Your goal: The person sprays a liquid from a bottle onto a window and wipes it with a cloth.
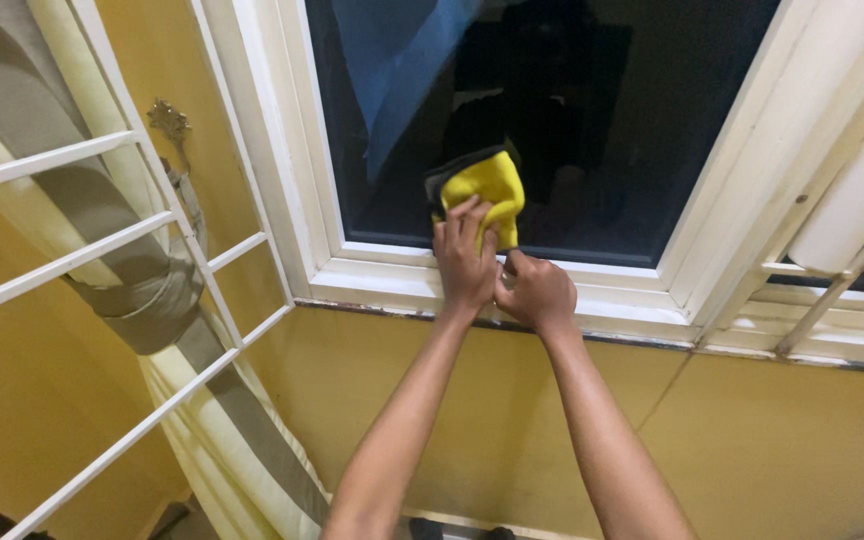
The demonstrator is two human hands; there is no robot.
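- Against the lower part of the dark window pane point(592, 120), just above the white window frame point(372, 275), the yellow cloth point(490, 190) is pressed flat to the glass; its dark grey backing shows along the upper and left edge.
- The left hand point(464, 262) lies over the bottom of the cloth with its fingers spread upward, a grip that pins the cloth to the pane rather than pinching it, so the palm can push it across the glass.
- The right hand point(537, 292) sits touching the left hand, just below and to the right of the cloth, on the frame's bottom rail. Its fingers are curled in a narrow grip, with the thumb tip at the cloth's lower corner; whether it truly clasps the cloth I cannot tell.
- Both forearms rise from below the frame, which suits a pane set at about shoulder height.
- Left of the frame, a white metal grille point(102, 250) swings out into the room, and behind it a cream and grey curtain point(142, 290) is drawn aside, leaving the pane reachable.
- Right of the frame, a second white grille point(832, 290) shows in part.
- Below the frame, the yellow wall point(752, 440) is bare; no package, label or sign shows anywhere near the pane.
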